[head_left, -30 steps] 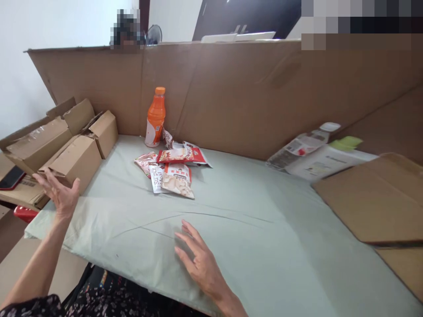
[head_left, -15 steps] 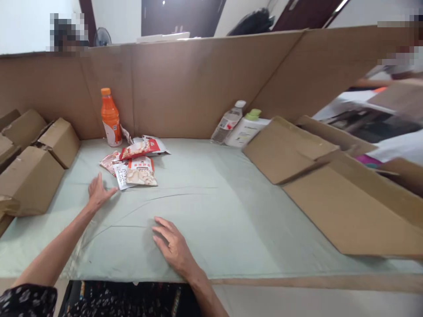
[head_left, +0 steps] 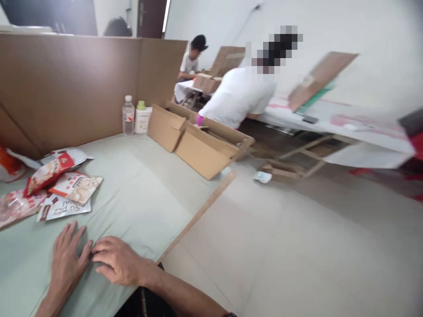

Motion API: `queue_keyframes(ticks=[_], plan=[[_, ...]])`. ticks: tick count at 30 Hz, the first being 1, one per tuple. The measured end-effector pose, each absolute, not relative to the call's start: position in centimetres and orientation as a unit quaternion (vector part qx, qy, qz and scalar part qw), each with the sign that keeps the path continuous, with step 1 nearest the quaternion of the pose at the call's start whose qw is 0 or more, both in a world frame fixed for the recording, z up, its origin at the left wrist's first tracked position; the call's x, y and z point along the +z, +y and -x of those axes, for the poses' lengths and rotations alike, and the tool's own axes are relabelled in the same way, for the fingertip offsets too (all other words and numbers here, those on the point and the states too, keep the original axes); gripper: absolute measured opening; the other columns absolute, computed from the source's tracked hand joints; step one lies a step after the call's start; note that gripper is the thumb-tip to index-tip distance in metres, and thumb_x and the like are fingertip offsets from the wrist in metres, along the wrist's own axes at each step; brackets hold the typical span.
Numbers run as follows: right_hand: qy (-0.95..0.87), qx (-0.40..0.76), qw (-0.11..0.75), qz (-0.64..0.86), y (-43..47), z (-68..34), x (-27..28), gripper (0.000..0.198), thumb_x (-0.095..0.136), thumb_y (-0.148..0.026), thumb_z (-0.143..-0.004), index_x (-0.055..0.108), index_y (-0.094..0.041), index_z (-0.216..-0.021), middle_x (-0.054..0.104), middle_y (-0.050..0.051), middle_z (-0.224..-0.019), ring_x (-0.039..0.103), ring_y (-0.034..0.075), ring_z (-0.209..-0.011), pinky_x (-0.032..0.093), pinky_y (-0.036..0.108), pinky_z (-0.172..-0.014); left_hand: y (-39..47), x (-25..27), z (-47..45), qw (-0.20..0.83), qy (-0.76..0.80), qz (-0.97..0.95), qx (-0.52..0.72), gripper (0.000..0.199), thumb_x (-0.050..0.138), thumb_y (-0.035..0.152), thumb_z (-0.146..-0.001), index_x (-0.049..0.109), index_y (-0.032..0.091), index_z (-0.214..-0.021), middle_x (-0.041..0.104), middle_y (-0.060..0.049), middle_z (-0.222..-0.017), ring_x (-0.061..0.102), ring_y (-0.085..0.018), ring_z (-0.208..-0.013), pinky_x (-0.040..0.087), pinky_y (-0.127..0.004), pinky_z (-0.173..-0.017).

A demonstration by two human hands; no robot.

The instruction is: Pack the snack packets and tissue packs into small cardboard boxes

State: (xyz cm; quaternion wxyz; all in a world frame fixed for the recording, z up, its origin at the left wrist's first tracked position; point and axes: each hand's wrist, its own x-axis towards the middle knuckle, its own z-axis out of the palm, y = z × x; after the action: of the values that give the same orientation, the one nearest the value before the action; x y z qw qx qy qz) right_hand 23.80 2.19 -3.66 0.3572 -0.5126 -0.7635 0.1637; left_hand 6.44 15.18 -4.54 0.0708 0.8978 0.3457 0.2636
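My left hand (head_left: 68,255) lies open on the pale green cloth (head_left: 139,185), fingers pointing away from me. Close beside it, my right hand (head_left: 117,260) rests with fingers apart and slightly bent, holding nothing; its fingertips come up to the left thumb. Just beyond the left hand is a pile of snack packets: a white packet with dark lettering (head_left: 64,210), a white and orange packet (head_left: 77,187), a red packet (head_left: 49,173) and a pink packet (head_left: 20,204). An orange bottle (head_left: 9,165) is cut off by the left edge.
A clear water bottle (head_left: 128,116) and a white bottle with a green cap (head_left: 142,118) stand by the cardboard wall (head_left: 82,88). Open cardboard boxes (head_left: 201,149) line the table's right side. Two people (head_left: 239,94) sit at other tables beyond.
My view has swung to the right, bringing other people and the floor into sight. My two hands have come together in front of the packets; both still hold nothing.
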Motion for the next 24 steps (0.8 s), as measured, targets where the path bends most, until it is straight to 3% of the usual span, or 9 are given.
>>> queue_keyframes(ticks=[3,5,8,12,13,15,18,20,24], plan=[[-0.755,0.126,0.380,0.519,1.8,-26.7,-2.5,0.019,0.068,-0.032,-0.098,0.077,-0.019,-0.108,0.077,0.009,-0.126,0.067,0.018,-0.125,0.048,0.032,-0.115,15.9,-4.7,-6.5,0.050,0.314,-0.910,0.265,0.037,0.049,0.044,-0.098,0.067,0.025,-0.124,0.064,-0.020,-0.141,0.055,-0.046,-0.138,0.045,-0.069,-0.110],[-0.714,0.076,0.393,0.574,0.8,-30.8,-0.7,0.019,0.066,-0.034,-0.099,0.077,-0.022,-0.109,0.072,0.009,-0.137,0.063,0.021,-0.132,0.048,0.038,-0.116,15.7,-4.8,-6.7,0.043,0.315,-0.911,0.261,0.036,0.050,0.043,-0.099,0.066,0.025,-0.126,0.063,-0.020,-0.143,0.054,-0.046,-0.139,0.045,-0.069,-0.111],[-0.586,-0.057,0.355,0.726,-0.6,-40.5,3.4,0.031,0.059,-0.031,-0.099,0.072,-0.022,-0.126,0.061,0.014,-0.152,0.053,0.030,-0.144,0.042,0.053,-0.119,15.3,-4.7,-6.9,0.028,0.321,-0.911,0.257,0.036,0.048,0.042,-0.101,0.065,0.023,-0.125,0.062,-0.021,-0.144,0.054,-0.046,-0.139,0.046,-0.068,-0.109],[-0.384,-0.223,0.246,0.862,-1.9,-54.0,8.7,0.061,0.060,-0.024,-0.095,0.049,-0.010,-0.153,0.039,0.025,-0.166,0.033,0.040,-0.155,0.031,0.061,-0.120,15.1,-4.4,-7.0,0.009,0.322,-0.912,0.255,0.037,0.046,0.044,-0.102,0.066,0.021,-0.124,0.063,-0.022,-0.141,0.056,-0.045,-0.137,0.048,-0.066,-0.106],[-0.352,-0.224,0.212,0.884,-2.2,-56.3,9.6,0.061,0.060,-0.025,-0.096,0.048,-0.005,-0.153,0.042,0.030,-0.162,0.037,0.041,-0.152,0.033,0.058,-0.118,15.1,-4.3,-7.0,0.007,0.323,-0.911,0.255,0.038,0.046,0.044,-0.102,0.066,0.021,-0.124,0.064,-0.022,-0.141,0.057,-0.045,-0.137,0.049,-0.065,-0.106],[-0.320,-0.184,0.157,0.916,-3.2,-59.1,10.6,0.047,0.054,-0.023,-0.098,0.060,-0.001,-0.139,0.064,0.034,-0.136,0.059,0.038,-0.133,0.042,0.051,-0.105,15.0,-4.4,-7.1,0.008,0.324,-0.909,0.261,0.039,0.046,0.044,-0.102,0.067,0.020,-0.123,0.064,-0.022,-0.141,0.057,-0.045,-0.136,0.049,-0.064,-0.106],[-0.330,-0.141,0.126,0.925,-5.2,-58.9,10.4,0.027,0.055,-0.020,-0.095,0.076,-0.010,-0.108,0.078,0.021,-0.094,0.075,0.031,-0.096,0.049,0.043,-0.085,14.7,-4.6,-7.3,0.031,0.337,-0.902,0.269,0.040,0.046,0.045,-0.100,0.069,0.019,-0.121,0.066,-0.022,-0.139,0.059,-0.044,-0.135,0.048,-0.063,-0.108],[-0.376,-0.128,0.122,0.909,-6.5,-56.7,9.6,0.021,0.061,-0.021,-0.090,0.078,-0.018,-0.102,0.080,0.014,-0.088,0.076,0.030,-0.086,0.051,0.040,-0.077,14.5,-4.5,-7.5,0.073,0.362,-0.890,0.267,0.041,0.049,0.046,-0.097,0.069,0.020,-0.121,0.066,-0.022,-0.140,0.057,-0.045,-0.137,0.046,-0.066,-0.111],[-0.555,-0.123,0.175,0.804,-8.1,-49.5,9.1,0.023,0.060,-0.026,-0.091,0.079,-0.024,-0.105,0.082,0.009,-0.101,0.077,0.029,-0.089,0.057,0.039,-0.077,14.0,-3.1,-7.1,0.141,0.392,-0.878,0.236,0.061,0.062,0.051,-0.087,0.060,0.019,-0.139,0.061,-0.022,-0.147,0.058,-0.043,-0.137,0.049,-0.062,-0.112]])
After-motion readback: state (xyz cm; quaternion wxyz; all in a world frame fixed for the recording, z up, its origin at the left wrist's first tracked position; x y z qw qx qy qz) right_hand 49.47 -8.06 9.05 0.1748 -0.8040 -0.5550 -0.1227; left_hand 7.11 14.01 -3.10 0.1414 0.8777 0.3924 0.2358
